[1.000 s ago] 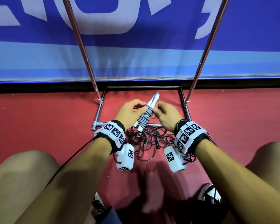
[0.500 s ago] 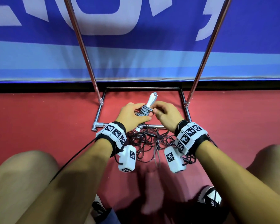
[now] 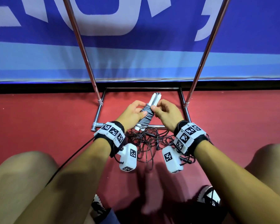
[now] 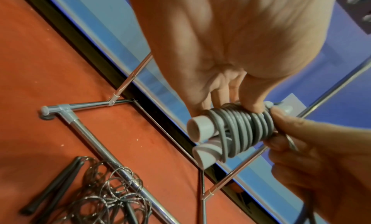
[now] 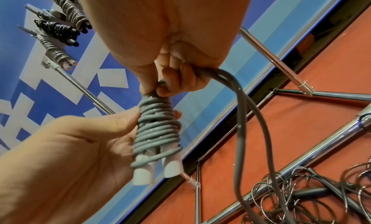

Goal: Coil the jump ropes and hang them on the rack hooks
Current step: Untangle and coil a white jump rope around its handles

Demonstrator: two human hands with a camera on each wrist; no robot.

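Note:
A grey jump rope (image 3: 147, 114) is wound in tight turns round its two white handles (image 3: 155, 99). My left hand (image 3: 132, 113) grips the wound bundle (image 4: 243, 129) from the left. My right hand (image 3: 166, 113) pinches the rope at the bundle's upper end (image 5: 158, 91), and a loose loop of grey rope (image 5: 240, 116) hangs from its fingers. The chrome rack's uprights (image 3: 81, 46) rise just beyond my hands. Three coiled ropes (image 5: 58, 30) hang on hooks high on the rack in the right wrist view.
A tangled dark wire jump rope (image 3: 145, 141) with black handles (image 4: 52, 186) lies on the red floor across the rack's base bar (image 3: 153, 126). A blue banner wall (image 3: 136, 46) stands behind the rack. My knees (image 3: 23, 172) flank the hands.
The bundle has tilted so its white handle ends point further up and away. My right hand has shifted round the upper end of the coil. The left hand keeps its grip.

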